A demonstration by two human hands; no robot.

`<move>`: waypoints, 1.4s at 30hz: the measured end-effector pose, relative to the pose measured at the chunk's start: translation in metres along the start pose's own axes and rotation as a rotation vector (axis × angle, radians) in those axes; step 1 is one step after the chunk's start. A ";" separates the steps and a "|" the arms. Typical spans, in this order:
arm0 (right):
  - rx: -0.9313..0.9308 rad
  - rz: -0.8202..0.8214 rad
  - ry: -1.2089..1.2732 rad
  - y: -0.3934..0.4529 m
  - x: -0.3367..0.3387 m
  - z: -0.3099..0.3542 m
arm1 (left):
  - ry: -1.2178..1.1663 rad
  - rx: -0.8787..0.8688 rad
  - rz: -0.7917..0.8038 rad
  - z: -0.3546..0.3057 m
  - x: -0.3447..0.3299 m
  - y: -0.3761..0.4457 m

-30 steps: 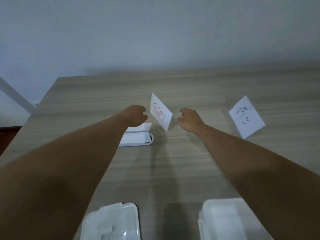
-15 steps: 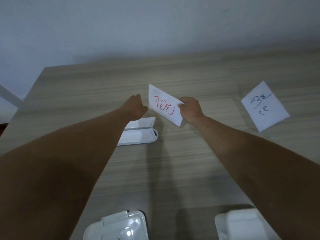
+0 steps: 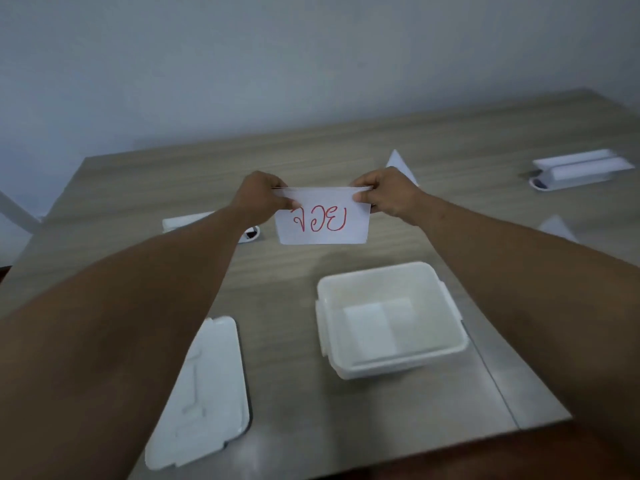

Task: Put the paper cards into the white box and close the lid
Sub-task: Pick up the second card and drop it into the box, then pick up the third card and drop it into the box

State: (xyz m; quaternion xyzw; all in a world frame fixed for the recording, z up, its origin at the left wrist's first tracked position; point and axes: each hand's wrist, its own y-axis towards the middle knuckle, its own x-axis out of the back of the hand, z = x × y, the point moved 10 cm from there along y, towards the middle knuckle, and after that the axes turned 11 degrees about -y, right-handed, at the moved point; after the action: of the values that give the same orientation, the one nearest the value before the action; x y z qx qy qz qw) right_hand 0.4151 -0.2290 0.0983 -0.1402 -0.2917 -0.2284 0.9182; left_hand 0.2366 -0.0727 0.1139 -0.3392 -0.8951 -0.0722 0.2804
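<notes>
A person's two hands are holding a white card [image 3: 322,216] up above a wood-grain table [image 3: 284,285], its face turned toward the camera and showing red handwritten characters. The left hand [image 3: 263,197] is pinching the card's upper left corner, thumb on the front, while the right hand [image 3: 384,194] is pinching the upper right corner the same way; both are clamped on the paper, which is hanging level between them. A thin second edge along the top is suggesting a fold or another sheet behind, though it cannot be told which.

Below and nearer the camera, the white box [image 3: 391,320] is sitting open on the table, with pale paper lying flat on its floor. Its lid [image 3: 204,393] is lying off to the left, well apart from the box, partly behind the left forearm. Beyond the left arm, a white holder [image 3: 194,220] is resting on the table. Another white holder [image 3: 578,169] is sitting at the far right. A folded card [image 3: 401,164] is peeking out behind the right hand, and one more [image 3: 557,228] is standing just past the right forearm, blurred.
</notes>
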 end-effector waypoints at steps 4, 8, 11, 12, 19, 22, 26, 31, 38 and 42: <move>-0.002 -0.046 -0.066 -0.071 0.024 -0.033 | 0.032 -0.044 0.048 -0.016 -0.055 -0.062; -0.050 -0.003 -0.123 -0.114 0.013 -0.071 | 0.137 -0.053 0.155 -0.003 -0.102 -0.105; -0.048 0.064 -0.303 -0.133 -0.001 -0.094 | 0.219 -0.051 0.260 0.012 -0.134 -0.126; -0.054 0.091 -0.372 -0.138 -0.005 -0.102 | 0.230 -0.040 0.293 0.017 -0.144 -0.131; -0.112 0.264 -0.615 -0.160 -0.035 -0.144 | 0.332 0.150 0.615 0.060 -0.212 -0.149; -0.157 0.358 -0.628 -0.167 -0.049 -0.159 | 0.457 0.229 0.761 0.068 -0.226 -0.157; -0.219 0.410 -0.652 -0.173 -0.059 -0.169 | 0.419 0.400 0.929 0.076 -0.238 -0.166; -0.204 0.218 -0.570 -0.175 -0.011 -0.147 | 0.463 0.315 0.917 0.046 -0.245 -0.131; -0.336 -0.089 -0.403 -0.192 0.106 -0.164 | 0.424 0.073 0.797 -0.051 -0.280 -0.075; -0.439 -0.143 -0.506 -0.196 0.154 -0.200 | 0.419 -0.141 0.775 -0.109 -0.316 -0.059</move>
State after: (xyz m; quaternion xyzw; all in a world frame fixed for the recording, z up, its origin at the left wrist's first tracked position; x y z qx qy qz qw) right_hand 0.5230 -0.5268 0.0569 -0.3660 -0.4632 -0.3075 0.7463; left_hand 0.4412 -0.3312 0.0337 -0.6458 -0.6187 -0.0901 0.4382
